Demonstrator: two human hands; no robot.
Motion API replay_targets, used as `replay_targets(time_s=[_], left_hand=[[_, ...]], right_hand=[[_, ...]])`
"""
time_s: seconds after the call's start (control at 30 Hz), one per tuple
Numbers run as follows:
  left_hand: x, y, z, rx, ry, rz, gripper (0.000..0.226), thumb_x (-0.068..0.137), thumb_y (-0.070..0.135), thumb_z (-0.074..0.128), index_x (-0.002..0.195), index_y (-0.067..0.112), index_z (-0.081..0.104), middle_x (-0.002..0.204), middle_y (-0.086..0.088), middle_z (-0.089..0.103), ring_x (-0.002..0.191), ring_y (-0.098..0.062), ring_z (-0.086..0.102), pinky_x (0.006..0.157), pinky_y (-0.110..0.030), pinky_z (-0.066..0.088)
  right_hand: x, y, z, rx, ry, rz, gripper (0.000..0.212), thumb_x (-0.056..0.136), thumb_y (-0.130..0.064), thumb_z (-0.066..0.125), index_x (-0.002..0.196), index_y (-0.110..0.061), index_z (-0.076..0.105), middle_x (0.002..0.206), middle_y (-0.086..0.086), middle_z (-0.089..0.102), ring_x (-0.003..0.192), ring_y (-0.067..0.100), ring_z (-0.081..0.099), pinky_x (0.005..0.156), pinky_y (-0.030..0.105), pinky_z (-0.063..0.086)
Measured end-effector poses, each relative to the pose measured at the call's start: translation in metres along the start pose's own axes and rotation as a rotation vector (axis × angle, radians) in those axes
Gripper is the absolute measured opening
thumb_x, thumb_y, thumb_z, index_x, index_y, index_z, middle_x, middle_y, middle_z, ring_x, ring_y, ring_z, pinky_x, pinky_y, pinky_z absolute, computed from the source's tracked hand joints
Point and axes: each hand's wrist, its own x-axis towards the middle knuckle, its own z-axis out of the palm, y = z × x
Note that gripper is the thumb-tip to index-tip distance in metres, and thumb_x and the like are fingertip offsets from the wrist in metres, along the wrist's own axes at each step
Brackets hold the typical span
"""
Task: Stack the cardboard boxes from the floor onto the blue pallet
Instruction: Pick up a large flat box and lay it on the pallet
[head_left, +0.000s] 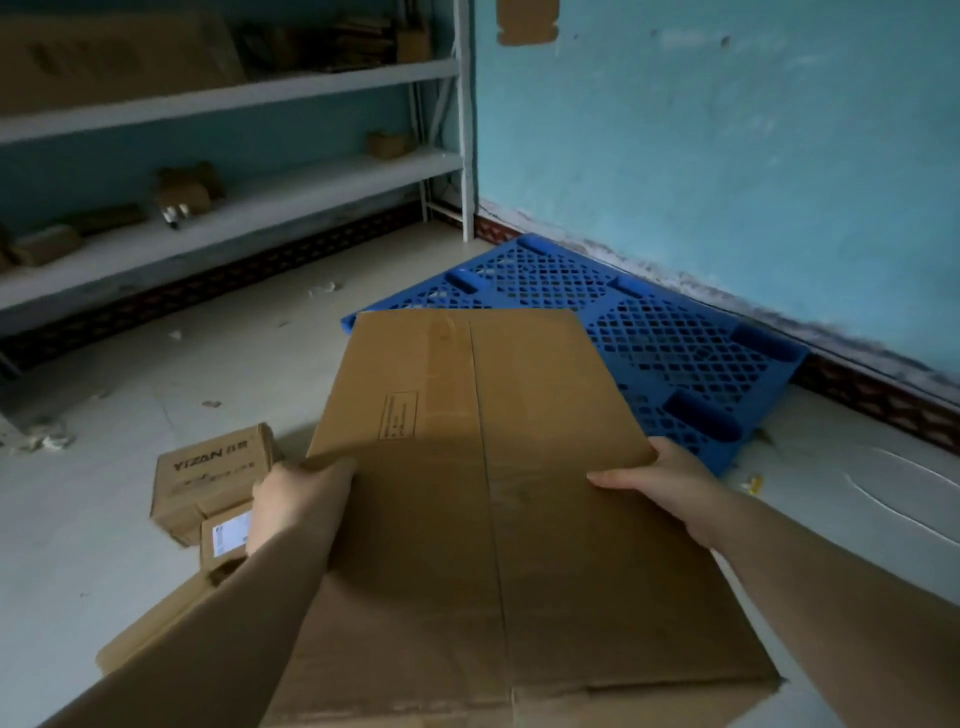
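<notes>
Head view: large flat brown cardboard box, held above the floor, far edge over the blue perforated plastic pallet by the wall. Left hand and right hand: each grip clamped on a box side edge. Small brown printed carton: on floor, left.

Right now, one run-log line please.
large brown cardboard box: carried | left hand, right hand: gripping its sides | blue plastic lattice pallet: bare ahead

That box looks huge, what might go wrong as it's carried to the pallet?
The big box hides the floor ahead, so small boxes nearby could trip the person. The left hand and right hand grip only its sides; it might slip. The blue pallet sits skewed.
</notes>
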Motion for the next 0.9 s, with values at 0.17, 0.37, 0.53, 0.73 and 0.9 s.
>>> replay_targets(time_s=[0.17, 0.37, 0.53, 0.73, 0.9], left_hand=[[0.026, 0.055, 0.059, 0.059, -0.025, 0.099, 0.023, 0.072, 0.041, 0.054, 0.079, 0.019, 0.057, 0.078, -0.008, 0.065, 0.07, -0.027, 0.062, 0.067, -0.038, 0.055], [0.09, 0.119, 0.196, -0.03, -0.082, 0.081, 0.017, 0.072, 0.035, 0.062, 0.069, 0.018, 0.061, 0.07, -0.007, 0.062, 0.068, -0.028, 0.059, 0.067, -0.038, 0.053], [0.154, 0.168, 0.321, -0.112, -0.158, -0.01, 0.03, 0.077, 0.03, 0.067, 0.059, 0.02, 0.046, 0.059, -0.003, 0.042, 0.054, -0.02, 0.041, 0.055, -0.029, 0.039], [0.21, 0.188, 0.453, 0.244, -0.576, 0.007, 0.054, 0.088, 0.034, 0.058, 0.133, 0.007, 0.043, 0.125, -0.016, 0.052, 0.118, -0.038, 0.048, 0.095, -0.04, 0.039], [0.212, 0.146, 0.507, 0.374, -0.732, 0.213, 0.058, 0.08, 0.038, 0.064, 0.134, 0.027, 0.045, 0.141, -0.006, 0.041, 0.126, -0.029, 0.042, 0.101, -0.041, 0.041]], right_hand=[[0.049, 0.005, -0.039, 0.122, 0.044, 0.021, 0.076, 0.051, -0.036, 0.089, 0.113, -0.022, 0.048, 0.092, -0.003, 0.057, 0.093, 0.024, 0.059, 0.087, 0.046, 0.05], [0.166, 0.014, -0.115, 0.202, 0.079, 0.064, 0.113, 0.049, -0.048, 0.086, 0.143, -0.02, 0.031, 0.15, 0.004, 0.032, 0.133, 0.028, 0.034, 0.11, 0.052, 0.028], [0.266, 0.031, -0.17, 0.149, 0.121, 0.073, 0.086, 0.058, -0.05, 0.082, 0.131, -0.023, 0.046, 0.126, -0.007, 0.05, 0.121, 0.02, 0.045, 0.095, 0.035, 0.03], [0.348, 0.088, -0.14, -0.231, 0.182, 0.204, 0.132, 0.057, -0.046, 0.084, 0.148, -0.025, -0.009, 0.158, 0.004, -0.003, 0.144, 0.027, 0.008, 0.116, 0.042, 0.017], [0.377, 0.105, -0.016, -0.877, -0.164, -0.131, 0.133, 0.056, -0.06, 0.076, 0.137, -0.041, -0.029, 0.144, -0.007, -0.041, 0.131, 0.023, -0.036, 0.103, 0.068, -0.011]])
